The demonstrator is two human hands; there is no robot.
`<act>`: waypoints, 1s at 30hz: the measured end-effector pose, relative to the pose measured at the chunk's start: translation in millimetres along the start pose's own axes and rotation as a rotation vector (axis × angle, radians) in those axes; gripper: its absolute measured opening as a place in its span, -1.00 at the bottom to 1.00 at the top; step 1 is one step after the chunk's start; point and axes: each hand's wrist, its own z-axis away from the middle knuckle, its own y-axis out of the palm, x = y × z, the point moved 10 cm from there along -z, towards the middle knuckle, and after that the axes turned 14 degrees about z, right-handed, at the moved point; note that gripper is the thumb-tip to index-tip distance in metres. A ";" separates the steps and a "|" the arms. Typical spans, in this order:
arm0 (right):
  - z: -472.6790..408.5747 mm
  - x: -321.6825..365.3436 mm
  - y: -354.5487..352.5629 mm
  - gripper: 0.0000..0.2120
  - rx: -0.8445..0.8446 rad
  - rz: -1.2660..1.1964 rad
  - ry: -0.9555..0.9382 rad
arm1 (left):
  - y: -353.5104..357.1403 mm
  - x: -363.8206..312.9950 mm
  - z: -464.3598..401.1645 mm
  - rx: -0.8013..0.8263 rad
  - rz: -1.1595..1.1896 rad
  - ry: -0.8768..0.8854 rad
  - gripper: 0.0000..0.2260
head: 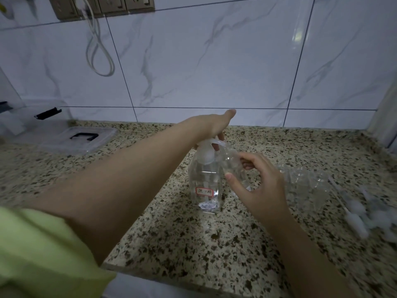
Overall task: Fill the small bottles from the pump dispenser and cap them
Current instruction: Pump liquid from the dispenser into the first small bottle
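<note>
Left hand (214,127) presses pump dispenser (205,179); right hand (261,186) grips small bottle (233,166) (empties (305,179) beside).

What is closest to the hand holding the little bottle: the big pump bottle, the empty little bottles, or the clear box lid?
From the right hand:
1. Pump dispenser, just left of it.
2. Empty small bottles, to its right; nearly a tie with the dispenser.
3. Clear box lid, far left.
</note>
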 end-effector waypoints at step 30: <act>0.8 -1.4 -3.4 -0.65 -0.006 -0.035 0.028 | -3.1 -9.7 3.3 -0.008 -0.030 0.055 -0.21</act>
